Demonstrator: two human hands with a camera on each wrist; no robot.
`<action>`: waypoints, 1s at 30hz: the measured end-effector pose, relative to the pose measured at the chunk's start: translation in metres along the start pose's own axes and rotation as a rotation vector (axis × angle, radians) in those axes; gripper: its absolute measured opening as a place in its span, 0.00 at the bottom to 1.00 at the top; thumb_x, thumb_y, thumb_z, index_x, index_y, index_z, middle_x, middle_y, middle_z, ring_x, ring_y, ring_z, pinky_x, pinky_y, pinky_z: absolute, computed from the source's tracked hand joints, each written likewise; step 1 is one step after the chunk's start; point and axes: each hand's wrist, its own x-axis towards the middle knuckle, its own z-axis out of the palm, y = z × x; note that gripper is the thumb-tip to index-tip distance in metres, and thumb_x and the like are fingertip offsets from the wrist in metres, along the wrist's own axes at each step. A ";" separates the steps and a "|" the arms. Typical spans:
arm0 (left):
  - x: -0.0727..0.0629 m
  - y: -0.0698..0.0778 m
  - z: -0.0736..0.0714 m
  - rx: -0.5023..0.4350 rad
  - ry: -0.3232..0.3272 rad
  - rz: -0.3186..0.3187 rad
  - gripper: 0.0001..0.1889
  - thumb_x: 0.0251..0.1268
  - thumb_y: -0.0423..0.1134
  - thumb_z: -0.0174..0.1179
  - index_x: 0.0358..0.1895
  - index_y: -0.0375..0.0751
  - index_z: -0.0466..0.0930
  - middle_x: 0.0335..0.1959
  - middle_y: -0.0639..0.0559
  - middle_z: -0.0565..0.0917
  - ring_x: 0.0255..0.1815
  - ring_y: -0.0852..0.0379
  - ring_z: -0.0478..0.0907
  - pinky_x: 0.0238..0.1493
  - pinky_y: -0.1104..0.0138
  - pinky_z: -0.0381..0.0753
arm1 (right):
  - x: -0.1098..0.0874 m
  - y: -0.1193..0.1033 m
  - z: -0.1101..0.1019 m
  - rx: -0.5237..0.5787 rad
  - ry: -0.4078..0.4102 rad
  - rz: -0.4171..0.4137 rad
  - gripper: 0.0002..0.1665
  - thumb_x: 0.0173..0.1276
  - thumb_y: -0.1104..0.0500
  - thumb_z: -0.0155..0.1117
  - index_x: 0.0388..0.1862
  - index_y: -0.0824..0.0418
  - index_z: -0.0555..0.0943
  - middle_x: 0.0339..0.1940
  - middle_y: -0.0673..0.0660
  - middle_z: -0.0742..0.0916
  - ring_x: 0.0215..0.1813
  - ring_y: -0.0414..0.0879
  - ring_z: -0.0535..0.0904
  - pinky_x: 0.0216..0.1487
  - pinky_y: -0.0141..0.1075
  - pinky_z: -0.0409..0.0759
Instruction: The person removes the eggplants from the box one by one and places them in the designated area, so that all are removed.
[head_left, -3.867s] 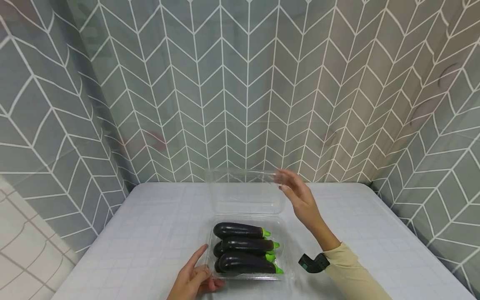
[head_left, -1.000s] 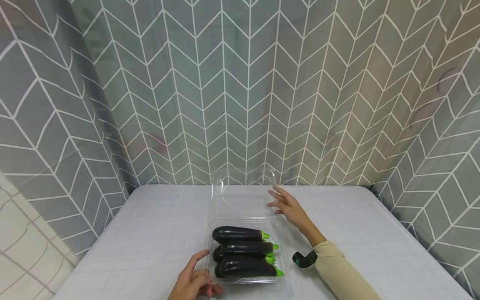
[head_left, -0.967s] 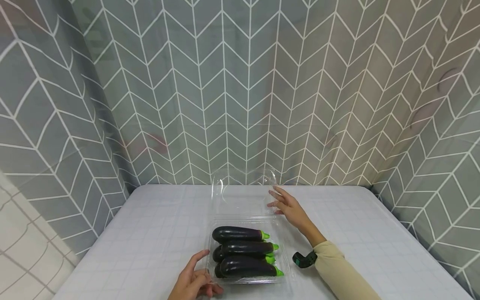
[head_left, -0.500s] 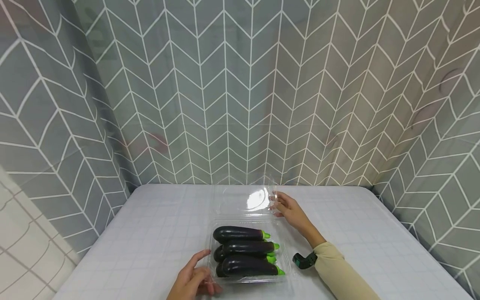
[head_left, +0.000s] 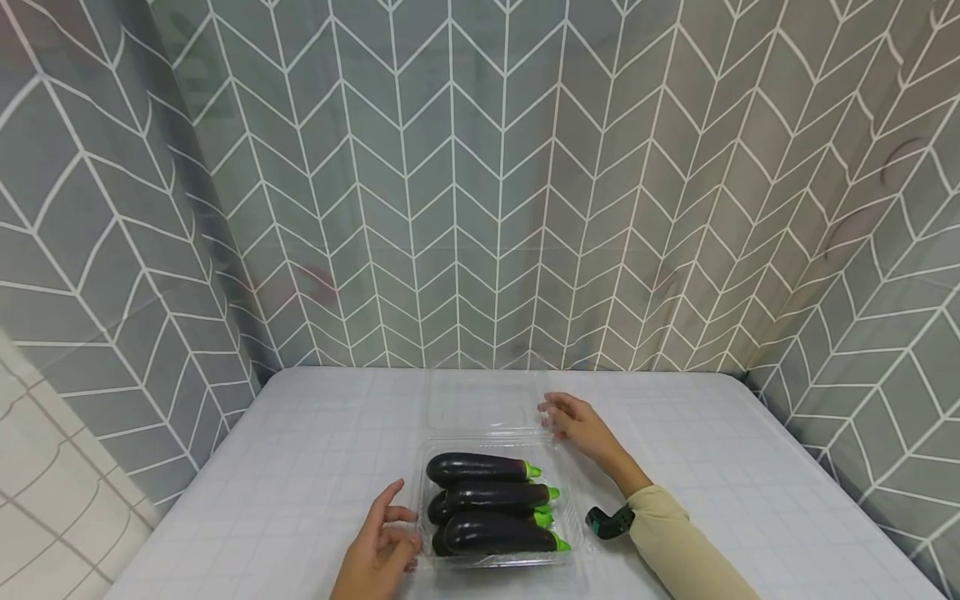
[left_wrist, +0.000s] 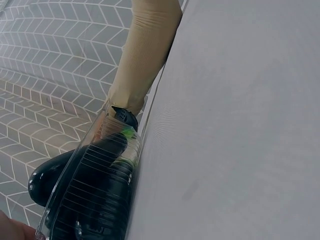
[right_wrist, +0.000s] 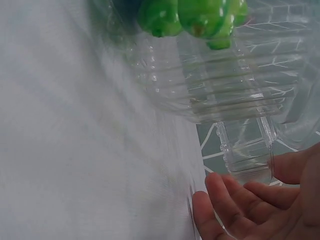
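Note:
Several dark eggplants point(head_left: 480, 495) with green stems lie stacked in a clear plastic clamshell container point(head_left: 491, 561). Its hinged lid point(head_left: 483, 402) is folded back away from the person, low behind the base. My left hand point(head_left: 377, 546) is at the container's near left corner, fingers loosely bent; in the left wrist view, fingertips point(left_wrist: 21, 231) show beside the container wall. At the lid's right edge is my right hand point(head_left: 573, 421). In the right wrist view its fingers point(right_wrist: 225, 200) are relaxed and spread below the lid's edge, with the thumb right beside the plastic.
A white cloth covers the table point(head_left: 315, 467). Grey curtains point(head_left: 480, 183) with a white chevron pattern hang behind it and along both sides. Pale tiles point(head_left: 52, 475) show at the lower left. A black wrist device point(head_left: 609, 522) sits at the right sleeve cuff.
The lid has sunk backward and lower, and my right hand has come down along its right edge. My left fingers have drawn slightly away from the container's left side. The eggplants stay put.

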 end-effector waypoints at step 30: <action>0.004 -0.010 -0.006 0.235 -0.094 0.323 0.31 0.68 0.23 0.58 0.75 0.40 0.72 0.81 0.44 0.63 0.60 0.39 0.80 0.44 0.66 0.88 | -0.008 -0.007 0.000 -0.421 0.158 -0.007 0.24 0.78 0.59 0.60 0.65 0.74 0.77 0.49 0.65 0.88 0.47 0.59 0.85 0.48 0.51 0.86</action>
